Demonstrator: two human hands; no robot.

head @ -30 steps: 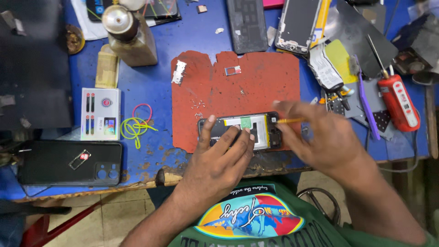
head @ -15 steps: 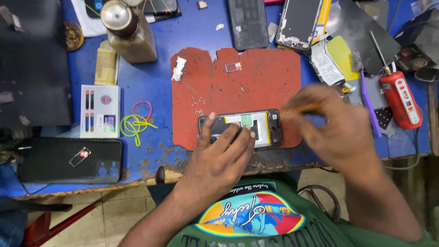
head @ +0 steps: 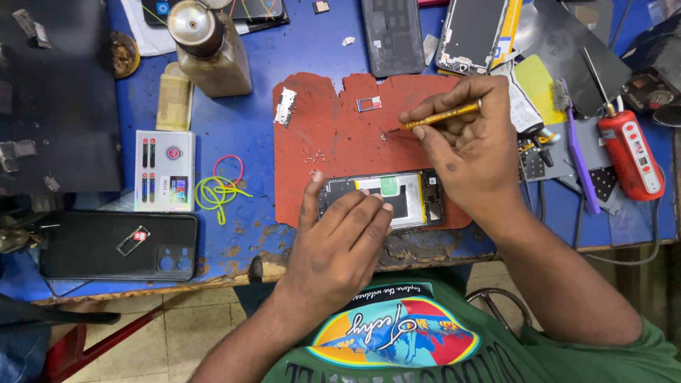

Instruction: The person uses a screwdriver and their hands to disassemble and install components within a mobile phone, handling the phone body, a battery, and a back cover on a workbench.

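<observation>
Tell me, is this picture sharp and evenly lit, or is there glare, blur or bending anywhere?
Head view: light is even and soft, with faint shadows under the left hand and right hand; mild glare on the bottle cap and the opened phone; the red mat and yellow-handled tool look sharp; the bench edge bows slightly, as with a wide lens.

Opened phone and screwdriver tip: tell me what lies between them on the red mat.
Head view: bare red mat separates the opened phone from the screwdriver tip; the tiny screws lie off to the left.
</observation>
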